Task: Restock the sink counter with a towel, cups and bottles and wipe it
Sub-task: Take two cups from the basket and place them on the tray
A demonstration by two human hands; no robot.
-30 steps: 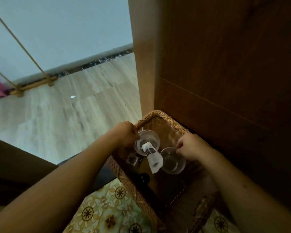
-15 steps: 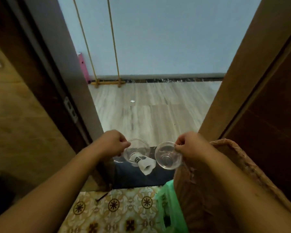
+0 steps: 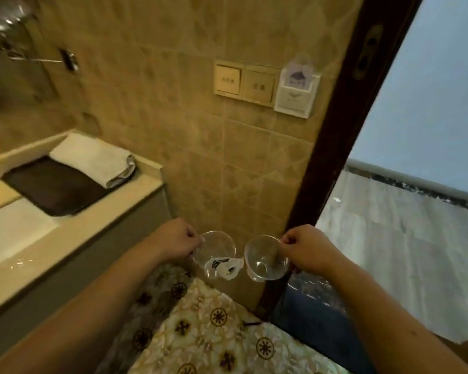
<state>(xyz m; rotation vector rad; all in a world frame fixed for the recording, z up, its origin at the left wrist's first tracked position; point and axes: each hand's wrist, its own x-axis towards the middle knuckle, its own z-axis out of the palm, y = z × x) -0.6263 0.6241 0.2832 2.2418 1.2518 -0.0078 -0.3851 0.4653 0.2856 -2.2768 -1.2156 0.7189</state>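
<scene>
Between our two hands, low in the head view, we carry two clear cups mouth-up and close side by side: the left hand (image 3: 177,240) has its fingers pinched shut on the rim of the left cup (image 3: 214,251), which seems to hold a small wrapped item, though blur hides what it is, and the right hand (image 3: 304,248) pinches the right cup (image 3: 265,259) likewise. Off to the left of our fingers and farther away lies the sink counter (image 3: 97,220), running away from us with a folded towel (image 3: 92,159) at its far end on a dark mat (image 3: 54,184), so the left hand is nearer and both cups must swing leftward to reach it.
</scene>
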